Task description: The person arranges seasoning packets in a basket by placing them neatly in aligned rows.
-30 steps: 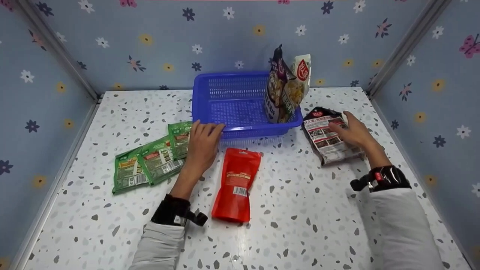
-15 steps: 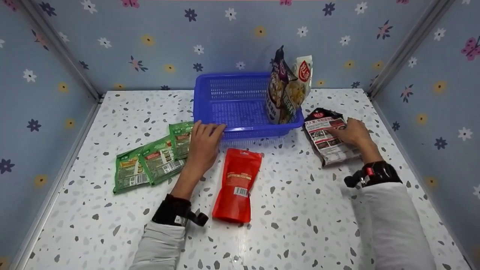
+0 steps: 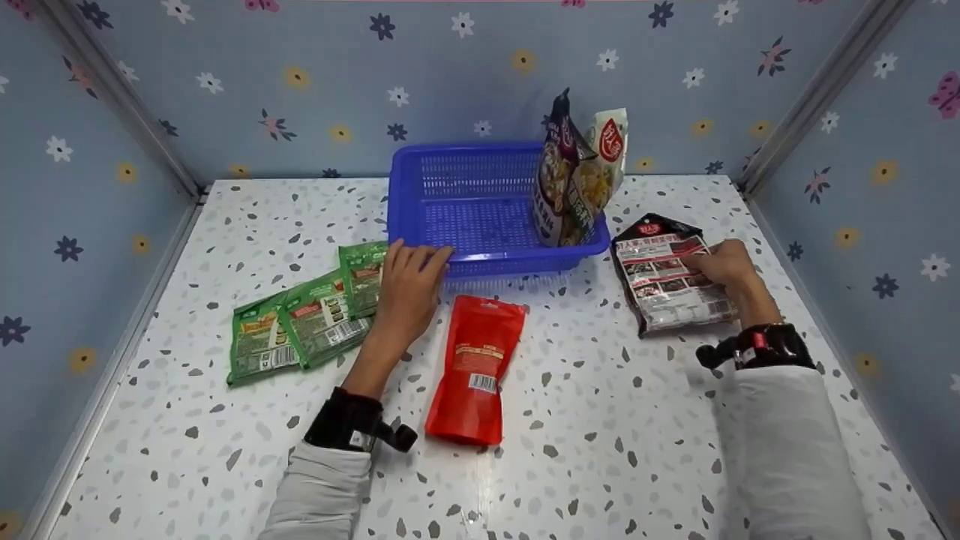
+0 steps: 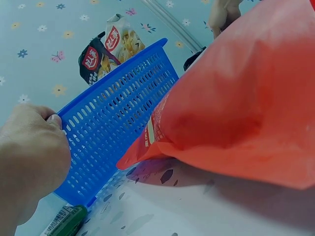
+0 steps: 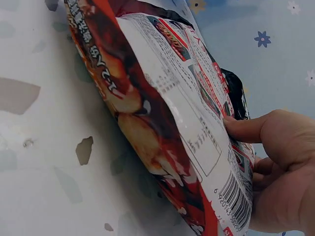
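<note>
My left hand (image 3: 411,292) grips the near rim of a blue plastic basket (image 3: 495,259) at its left corner; in the left wrist view the thumb lies against the perforated outer wall. On the right, my right hand (image 3: 727,270) pinches the edge of a black-and-white food packet (image 3: 660,281), printed back up. Its thumb presses on the printed face, and the other fingers are tucked under the side, as the right wrist view shows. Two packets, one dark (image 3: 553,180) and one with a white top (image 3: 600,161), stand upright in the basket's right end.
A red pouch (image 3: 476,375) lies in front of the basket, between the arms. Several green sachets (image 3: 322,319) overlap on the left beside my left hand. Flower-patterned walls (image 3: 300,97) enclose the speckled table (image 3: 600,450) at the back and sides.
My right hand has closed from a loose reach to a pinch on the packet's right edge. The packet has shifted slightly and turned. My left hand and the basket stay put.
</note>
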Demonstrator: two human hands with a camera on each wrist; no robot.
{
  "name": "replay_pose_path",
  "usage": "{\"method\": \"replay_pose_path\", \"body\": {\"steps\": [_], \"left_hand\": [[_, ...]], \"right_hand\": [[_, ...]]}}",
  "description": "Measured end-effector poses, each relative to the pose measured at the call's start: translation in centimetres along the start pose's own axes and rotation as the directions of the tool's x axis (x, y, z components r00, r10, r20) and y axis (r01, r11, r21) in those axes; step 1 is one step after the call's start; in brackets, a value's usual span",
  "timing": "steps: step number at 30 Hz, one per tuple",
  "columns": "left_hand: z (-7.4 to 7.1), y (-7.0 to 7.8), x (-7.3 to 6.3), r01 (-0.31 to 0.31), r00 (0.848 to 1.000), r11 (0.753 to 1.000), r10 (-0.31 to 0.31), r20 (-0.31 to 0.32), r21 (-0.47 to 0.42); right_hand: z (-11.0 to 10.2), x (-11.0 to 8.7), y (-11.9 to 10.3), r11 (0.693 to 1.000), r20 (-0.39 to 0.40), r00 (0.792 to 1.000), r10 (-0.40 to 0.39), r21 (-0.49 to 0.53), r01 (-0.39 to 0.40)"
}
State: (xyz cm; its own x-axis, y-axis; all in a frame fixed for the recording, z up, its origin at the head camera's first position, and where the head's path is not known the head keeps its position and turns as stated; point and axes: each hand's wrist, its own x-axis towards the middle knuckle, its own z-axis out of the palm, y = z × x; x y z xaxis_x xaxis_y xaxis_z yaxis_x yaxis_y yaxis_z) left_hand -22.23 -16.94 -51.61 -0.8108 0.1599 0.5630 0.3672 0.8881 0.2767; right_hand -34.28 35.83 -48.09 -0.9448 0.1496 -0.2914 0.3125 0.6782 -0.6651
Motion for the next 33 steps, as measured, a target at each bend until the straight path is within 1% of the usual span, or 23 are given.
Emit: {"method": "replay_pose_path", "body": {"steps": [7, 10, 15, 19, 20, 22, 24, 26, 31, 33], "left_hand": [[0.0, -0.1, 0.0, 0.003, 1.000, 1.000, -0.003, 0.013, -0.005], [0.0, -0.1, 0.0, 0.005, 1.000, 1.000, -0.005, 0.020, -0.008], [0.0, 0.0, 0.1, 0.008, 1.000, 1.000, -0.008, 0.021, -0.007], [0.0, 0.0, 0.1, -0.013, 1.000, 1.000, 0.013, -0.008, 0.000], [0.0, 0.0, 0.1, -0.020, 1.000, 1.000, 0.020, -0.018, 0.002], [0.0, 0.0, 0.0, -0.025, 0.999, 1.000, 0.025, -0.026, 0.006], [0.0, 0.0, 0.0, -0.023, 0.999, 1.000, 0.024, -0.026, 0.006], [0.0, 0.0, 0.0, -0.020, 1.000, 1.000, 0.020, -0.023, 0.006], [-0.1, 0.0, 0.0, -0.016, 1.000, 1.000, 0.016, -0.006, -0.001], [-0.2, 0.0, 0.0, -0.012, 1.000, 1.000, 0.012, 0.000, -0.004]], "right_hand": [[-0.5, -0.5, 0.8, 0.993, 0.059, 0.998, -0.003, 0.117, -0.004], [-0.5, -0.9, 1.4, 0.983, 0.064, 0.998, -0.006, 0.186, -0.006], [-0.4, -1.9, 2.2, 0.935, 0.051, 0.999, -0.007, 0.356, -0.012], [-0.5, -3.0, 2.4, 0.900, 0.035, 0.999, -0.003, 0.436, -0.012], [-0.5, -3.3, 2.4, 0.887, 0.032, 0.999, -0.007, 0.462, -0.009], [-0.5, -3.9, 2.3, 0.849, 0.023, 1.000, -0.017, 0.528, 0.003], [-0.6, -4.6, 2.3, 0.812, 0.012, 0.999, -0.038, 0.584, 0.024], [-0.7, -5.3, 2.3, 0.782, -0.002, 0.998, -0.063, 0.621, 0.051], [-1.0, -7.0, 2.2, 0.778, -0.039, 0.993, -0.110, 0.619, 0.111], [-1.2, -7.7, 2.1, 0.767, -0.053, 0.989, -0.138, 0.626, 0.140]]}}
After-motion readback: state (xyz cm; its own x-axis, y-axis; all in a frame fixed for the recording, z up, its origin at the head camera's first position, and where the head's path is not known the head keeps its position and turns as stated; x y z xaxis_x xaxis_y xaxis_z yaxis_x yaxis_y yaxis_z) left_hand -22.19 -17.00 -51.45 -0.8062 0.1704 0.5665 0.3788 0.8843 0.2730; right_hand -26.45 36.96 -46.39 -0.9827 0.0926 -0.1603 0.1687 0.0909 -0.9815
